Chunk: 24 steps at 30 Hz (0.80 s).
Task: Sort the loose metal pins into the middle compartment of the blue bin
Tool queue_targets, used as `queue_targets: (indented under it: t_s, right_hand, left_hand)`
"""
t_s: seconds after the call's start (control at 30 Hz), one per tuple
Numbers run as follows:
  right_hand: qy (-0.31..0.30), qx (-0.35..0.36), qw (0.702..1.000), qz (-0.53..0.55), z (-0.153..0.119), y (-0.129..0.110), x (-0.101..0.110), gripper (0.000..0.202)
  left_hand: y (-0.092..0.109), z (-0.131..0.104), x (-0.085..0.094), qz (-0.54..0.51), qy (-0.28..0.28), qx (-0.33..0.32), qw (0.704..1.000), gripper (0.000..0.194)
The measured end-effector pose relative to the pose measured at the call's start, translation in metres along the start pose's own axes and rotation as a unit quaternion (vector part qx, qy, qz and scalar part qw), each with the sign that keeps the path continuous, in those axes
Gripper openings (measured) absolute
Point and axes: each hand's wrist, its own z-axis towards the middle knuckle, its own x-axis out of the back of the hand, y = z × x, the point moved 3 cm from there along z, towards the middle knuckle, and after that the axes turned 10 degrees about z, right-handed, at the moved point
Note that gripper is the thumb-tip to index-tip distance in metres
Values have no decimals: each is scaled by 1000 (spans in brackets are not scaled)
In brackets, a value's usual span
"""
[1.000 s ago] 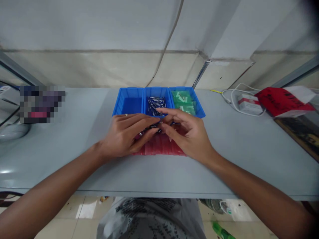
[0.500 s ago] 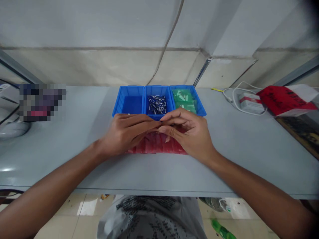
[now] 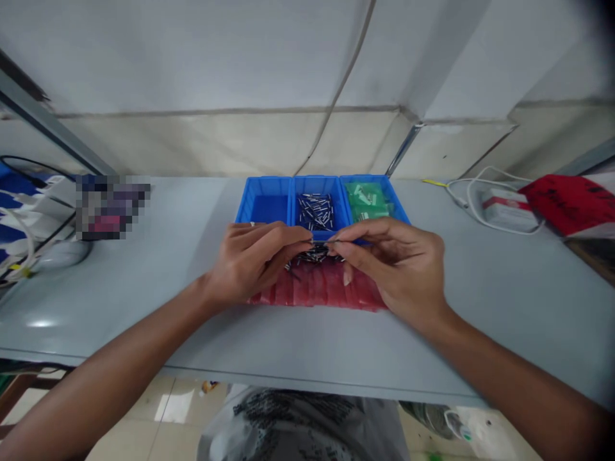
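Note:
Between my two hands a thin metal rod [image 3: 319,241] lies level, just in front of the blue bins. The fingertips of my left hand [image 3: 254,262] are closed on its left end. Thumb and forefinger of my right hand [image 3: 406,262] pinch the right end. Below it, loose black-and-silver rods [image 3: 314,255] rest on a row of red plastic packets [image 3: 312,285], partly covered by my hands. The middle blue bin [image 3: 340,192] holds many similar short rods [image 3: 316,211].
The left blue bin [image 3: 244,200] shows a bare floor; the right one holds green packets [image 3: 368,200]. Power strips with cables [image 3: 43,211] and a mouse [image 3: 65,254] are at the left. A white box [image 3: 510,211], a cable and a red packet [image 3: 571,202] lie right.
My hands have drawn slightly apart, so the thin rod and the loose rods beneath now show between them. The whole view has shifted a little.

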Motion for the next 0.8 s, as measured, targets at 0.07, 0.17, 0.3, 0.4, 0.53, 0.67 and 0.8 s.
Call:
queue_targets:
  t_s: [0.07, 0.17, 0.3, 0.4, 0.53, 0.67, 0.8]
  right_hand:
    - [-8, -9, 1000, 6, 0, 2, -1, 9]
    - [-5, -12, 1000, 7, 0, 2, -1, 9]
    - [6, -4, 1000, 10, 0, -1, 0, 10]
    - [0, 1, 1000, 13, 0, -2, -1, 10]
    - [1, 6, 1000, 12, 0, -3, -1, 9]
    - [-9, -5, 1000, 9, 1, -5, -1, 9]
    - [-14, -10, 1000, 5, 0, -3, -1, 9]
  left_hand:
    - [0, 0, 0, 7, -5, -3, 1000, 4]
    - [1, -1, 1, 8, -10, -3, 1000, 8]
    - [1, -2, 1, 15, 5, 1, 1000, 13]
    - [2, -3, -1, 19, -7, -6, 1000, 4]
    - [1, -3, -1, 23, 6, 1, 1000, 11]
    - [1, -2, -1, 24, 0, -7, 1000, 7]
    - [2, -3, -2, 9, -16, -6, 1000, 8]
